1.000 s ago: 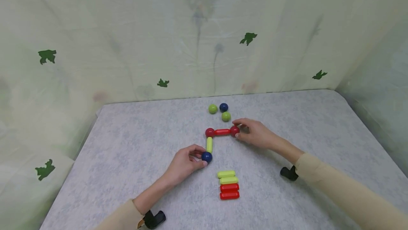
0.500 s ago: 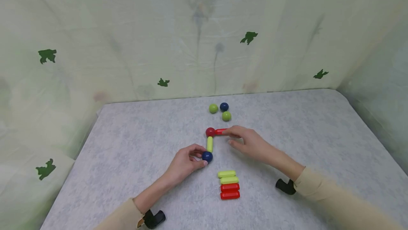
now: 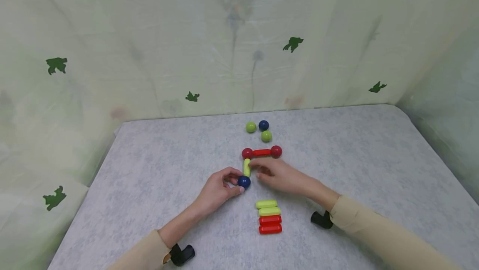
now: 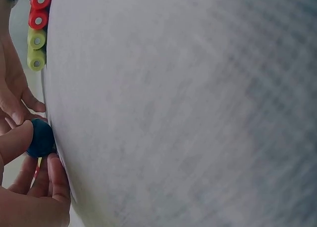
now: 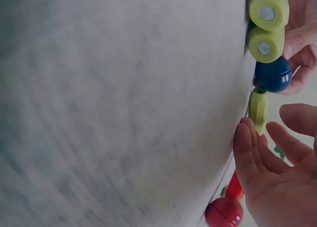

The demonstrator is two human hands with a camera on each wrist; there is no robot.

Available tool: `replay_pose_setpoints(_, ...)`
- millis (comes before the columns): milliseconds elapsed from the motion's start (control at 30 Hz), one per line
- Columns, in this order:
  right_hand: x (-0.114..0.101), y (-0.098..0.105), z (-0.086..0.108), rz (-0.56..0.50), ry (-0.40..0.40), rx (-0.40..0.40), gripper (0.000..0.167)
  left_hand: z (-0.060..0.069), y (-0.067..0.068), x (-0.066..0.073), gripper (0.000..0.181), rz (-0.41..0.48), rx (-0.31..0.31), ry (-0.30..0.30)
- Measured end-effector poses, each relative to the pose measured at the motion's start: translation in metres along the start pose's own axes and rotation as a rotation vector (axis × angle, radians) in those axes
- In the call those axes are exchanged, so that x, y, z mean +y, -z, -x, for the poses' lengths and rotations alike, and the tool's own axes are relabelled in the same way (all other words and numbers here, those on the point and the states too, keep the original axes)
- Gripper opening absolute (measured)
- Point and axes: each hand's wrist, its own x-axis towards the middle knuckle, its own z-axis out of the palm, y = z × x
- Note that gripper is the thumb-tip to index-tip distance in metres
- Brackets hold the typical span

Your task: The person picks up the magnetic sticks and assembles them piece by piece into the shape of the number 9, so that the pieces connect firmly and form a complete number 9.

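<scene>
My left hand (image 3: 218, 187) pinches a dark blue ball (image 3: 244, 182) between thumb and fingers on the tabletop. A yellow-green magnetic rod (image 3: 246, 171) runs from this ball to a red ball (image 3: 247, 153) behind it. From there a red rod (image 3: 261, 152) leads right to a second red ball (image 3: 276, 151). Beside the yellow-green rod is my right hand (image 3: 284, 177), its fingertips close against the rod's right side; whether they touch is unclear. In the right wrist view its thumb stands apart from fairly straight fingers (image 5: 247, 148), which grip nothing.
Nearer me lies a row of loose rods, yellow-green ones (image 3: 267, 204) behind red ones (image 3: 270, 229). Two green balls (image 3: 251, 127) and a blue ball (image 3: 263, 125) sit farther back. A pale curtain with leaf shapes (image 3: 293, 44) hangs behind the table (image 3: 149, 158).
My right hand has let go of the right-hand red ball and moved left and nearer me, to the yellow-green rod. The joined pieces have shifted very slightly; my left hand keeps its hold.
</scene>
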Motion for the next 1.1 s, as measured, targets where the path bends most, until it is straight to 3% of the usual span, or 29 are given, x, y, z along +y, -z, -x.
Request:
replay_pose_setpoints(333, 0.005, -0.004, -0.013, 0.138, 0.039, -0.063, 0.051, -0.001, 0.000, 0.001, 0.030, -0.009, 0.002, 0.002)
replay_pose_setpoints(1100, -0.001, -0.005, -0.017, 0.131, 0.024, -0.030, 0.041, 0.002, -0.001, 0.002, 0.031, -0.017, 0.009, -0.033)
